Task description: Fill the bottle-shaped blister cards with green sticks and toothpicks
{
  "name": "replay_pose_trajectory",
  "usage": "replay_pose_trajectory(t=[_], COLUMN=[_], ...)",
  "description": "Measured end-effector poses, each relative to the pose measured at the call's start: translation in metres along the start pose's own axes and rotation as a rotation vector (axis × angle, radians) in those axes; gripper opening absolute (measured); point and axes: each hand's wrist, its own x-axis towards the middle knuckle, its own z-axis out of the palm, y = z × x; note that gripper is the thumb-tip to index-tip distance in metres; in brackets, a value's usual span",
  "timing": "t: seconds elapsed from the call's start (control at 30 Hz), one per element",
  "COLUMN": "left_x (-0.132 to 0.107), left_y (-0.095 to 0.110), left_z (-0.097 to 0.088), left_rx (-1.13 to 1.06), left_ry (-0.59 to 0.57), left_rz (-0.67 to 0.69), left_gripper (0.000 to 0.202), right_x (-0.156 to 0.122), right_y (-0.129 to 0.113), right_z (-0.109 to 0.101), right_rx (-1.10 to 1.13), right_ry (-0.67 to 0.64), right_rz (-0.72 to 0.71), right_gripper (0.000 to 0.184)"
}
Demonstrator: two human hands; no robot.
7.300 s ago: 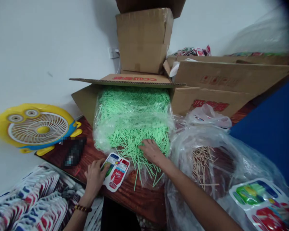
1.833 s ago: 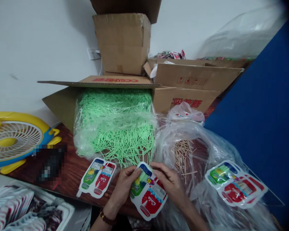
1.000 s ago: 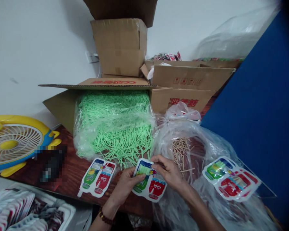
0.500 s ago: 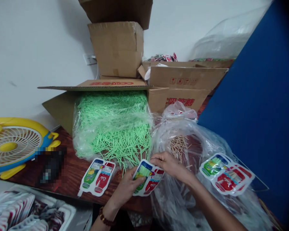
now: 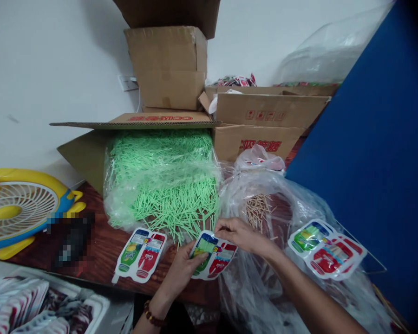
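My left hand (image 5: 186, 265) grips a two-bottle printed pouch (image 5: 220, 265) by its left side, thumb across the front. Green sticks show through the pouch's green bottle half; the other half is a red cola bottle. My right hand (image 5: 240, 235) is closed in a pinch at the pouch's top edge, near the middle; its fingertips are partly hidden. A similar pouch (image 5: 140, 255) lies flat on the table to the left. Several filled pouches (image 5: 327, 250) lie overlapped on the right, on clear plastic.
Loose green sticks (image 5: 174, 204) spill from a plastic-lined open carton (image 5: 80, 153). Brown sticks (image 5: 258, 208) lie on a clear plastic bag (image 5: 306, 204). A yellow fan (image 5: 21, 208) stands left, a white bin (image 5: 99, 306) of pouches below. Cartons (image 5: 167, 65) rise behind; a blue panel (image 5: 365, 162) bounds the right.
My right fingertips have shifted slightly left along the pouch's top edge. My left hand keeps its hold, and the view has moved a little.
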Motion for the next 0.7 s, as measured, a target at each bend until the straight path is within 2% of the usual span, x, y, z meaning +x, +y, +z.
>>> replay_pose_trajectory(t=[0.2, 0.3, 0.37, 0.47, 0.7], left_x=[-0.001, -0.002, -0.001, -0.001, 0.000], left_y=[0.000, 0.002, 0.004, 0.003, -0.004], left_z=[-0.010, -0.013, -0.013, -0.013, -0.015], left_rx=[0.083, 0.157, 0.178, 0.125, -0.044], left_ry=[0.064, 0.082, 0.076, 0.077, 0.062], left_rz=[-0.030, -0.007, 0.004, -0.034, -0.153], left_gripper=[0.026, 0.024, 0.021, 0.018, 0.024], right_x=[0.009, 0.014, 0.016, 0.017, 0.019], right_y=[0.006, 0.007, 0.006, 0.001, -0.002], right_z=[0.007, 0.009, 0.008, 0.007, 0.005], right_rx=[0.021, 0.056, 0.010, -0.097, -0.209], right_ry=[-0.027, -0.048, -0.056, -0.069, -0.115], right_rz=[0.010, 0.055, 0.097, 0.100, -0.011], right_gripper=[0.019, 0.021, 0.017, 0.011, 0.013])
